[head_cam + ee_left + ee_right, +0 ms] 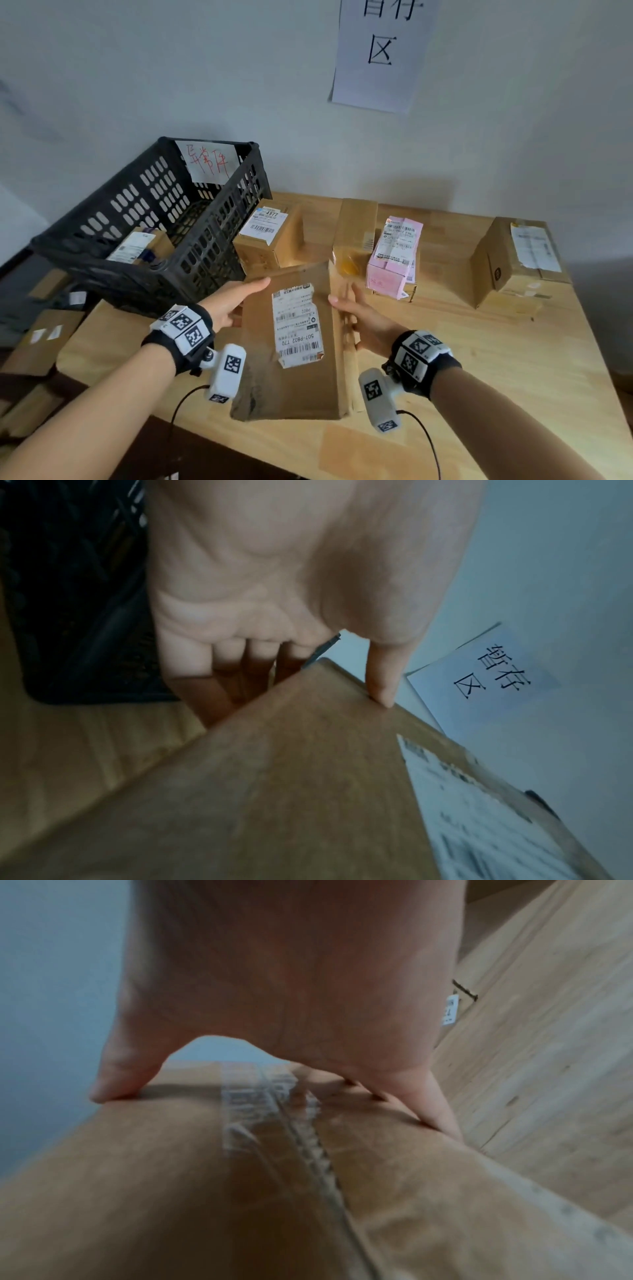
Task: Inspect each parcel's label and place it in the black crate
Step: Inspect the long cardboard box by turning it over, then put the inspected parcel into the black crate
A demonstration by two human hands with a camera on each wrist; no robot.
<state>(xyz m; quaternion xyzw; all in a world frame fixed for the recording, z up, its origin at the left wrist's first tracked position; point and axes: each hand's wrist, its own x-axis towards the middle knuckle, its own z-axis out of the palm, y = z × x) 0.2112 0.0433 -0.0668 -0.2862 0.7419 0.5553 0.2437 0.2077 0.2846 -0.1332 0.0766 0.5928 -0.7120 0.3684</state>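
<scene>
I hold a long brown cardboard parcel (260, 359) above the wooden table (479, 377), its white label (298, 329) facing up. My left hand (236, 301) grips its left side, thumb (382, 680) on the top edge and fingers underneath. My right hand (356, 315) grips the right side the same way, thumb (116, 1083) on top. The black crate (205, 240) stands at the table's far left, just beyond my left hand, with one labelled parcel (137, 246) lying inside. Both wrist views show the parcel (274, 791) (171, 1177) blurred.
Behind the held parcel stand a box labelled 4977 (267, 233), a tall plain box (356, 226), a pink parcel (394, 260) and a larger box (513, 260) at the right. A paper sign (380, 51) hangs on the wall. More boxes (41, 342) lie below the table's left edge.
</scene>
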